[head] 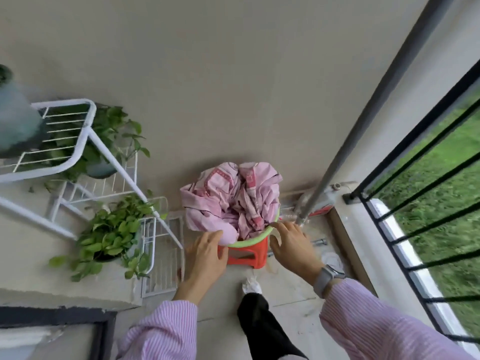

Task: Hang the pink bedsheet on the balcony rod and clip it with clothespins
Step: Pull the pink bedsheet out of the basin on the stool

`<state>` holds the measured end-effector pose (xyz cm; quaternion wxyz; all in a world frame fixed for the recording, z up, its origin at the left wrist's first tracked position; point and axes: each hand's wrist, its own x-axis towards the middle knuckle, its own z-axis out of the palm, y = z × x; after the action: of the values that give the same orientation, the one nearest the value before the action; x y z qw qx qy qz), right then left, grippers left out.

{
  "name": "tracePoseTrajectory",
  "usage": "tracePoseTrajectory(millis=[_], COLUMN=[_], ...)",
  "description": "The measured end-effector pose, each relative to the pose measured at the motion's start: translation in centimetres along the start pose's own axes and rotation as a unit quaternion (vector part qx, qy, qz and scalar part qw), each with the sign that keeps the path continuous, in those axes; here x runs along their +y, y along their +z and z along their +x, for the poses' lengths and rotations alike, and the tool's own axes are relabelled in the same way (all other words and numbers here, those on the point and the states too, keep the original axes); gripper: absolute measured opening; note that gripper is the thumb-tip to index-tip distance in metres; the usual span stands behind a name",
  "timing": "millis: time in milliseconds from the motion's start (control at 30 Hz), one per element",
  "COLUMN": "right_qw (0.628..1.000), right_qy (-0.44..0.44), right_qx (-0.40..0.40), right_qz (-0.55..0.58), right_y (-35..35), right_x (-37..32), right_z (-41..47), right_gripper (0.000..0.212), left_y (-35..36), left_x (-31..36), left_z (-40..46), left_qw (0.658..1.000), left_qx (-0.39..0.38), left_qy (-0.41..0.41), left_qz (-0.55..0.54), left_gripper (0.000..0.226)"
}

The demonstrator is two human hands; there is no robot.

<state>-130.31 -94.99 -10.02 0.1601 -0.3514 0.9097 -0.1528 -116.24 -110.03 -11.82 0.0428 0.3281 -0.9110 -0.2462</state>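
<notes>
The pink bedsheet [231, 196] lies bunched in a green-rimmed basin [249, 241] standing on a red plastic stool [246, 257]. My left hand [205, 255] reaches toward the near left side of the basin, fingers relaxed, its fingertips at the sheet's lower edge. To the right, my right hand [293, 246] hovers with spread fingers, the fingertips touching the basin's rim. A grey balcony rod [368, 107] runs diagonally from the upper right down to a point beside the basin. No clothespins show.
A white wire plant stand [85, 152] with leafy potted plants [111, 235] fills the left. The black balcony railing [415, 203] and grass are on the right. A white and red jug [324, 203] stands behind the rod. My foot [252, 284] is on the floor below the stool.
</notes>
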Motion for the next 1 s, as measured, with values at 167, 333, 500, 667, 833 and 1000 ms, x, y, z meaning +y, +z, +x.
tracePoseTrajectory(millis=[167,333,500,667,833,1000], right_qw=[0.997,0.990,0.984,0.978,0.977,0.979], right_qy=[0.028,0.029,0.020,0.063,0.091,0.115], right_qx=[-0.065,-0.130,-0.177,-0.197,-0.188,-0.149], right_qz=[-0.014,-0.039,-0.025,0.009,0.047,0.072], right_y=[1.9,5.7,11.2,17.4,21.4,22.1], right_x=[0.8,1.4,1.3,1.0,1.3,1.5], right_z=[10.8,18.2,21.4,22.8,23.3,23.2], right_gripper=[0.042,0.039,0.038,0.036,0.037,0.039], left_y=[2.1,4.8,8.7,12.5,16.1,15.8], left_x=[-3.3,-6.4,-9.8,-12.5,-14.5,-16.4], left_z=[9.1,15.2,18.5,23.0,26.3,25.9], left_qw=[0.998,0.994,0.989,0.977,0.932,0.963], left_qx=[-0.040,-0.077,-0.136,-0.147,-0.187,-0.157], left_qy=[-0.050,-0.082,-0.045,0.039,0.143,0.137], left_qz=[0.002,-0.011,0.044,0.147,0.276,0.169], left_gripper=[0.040,0.039,0.038,0.047,0.050,0.014])
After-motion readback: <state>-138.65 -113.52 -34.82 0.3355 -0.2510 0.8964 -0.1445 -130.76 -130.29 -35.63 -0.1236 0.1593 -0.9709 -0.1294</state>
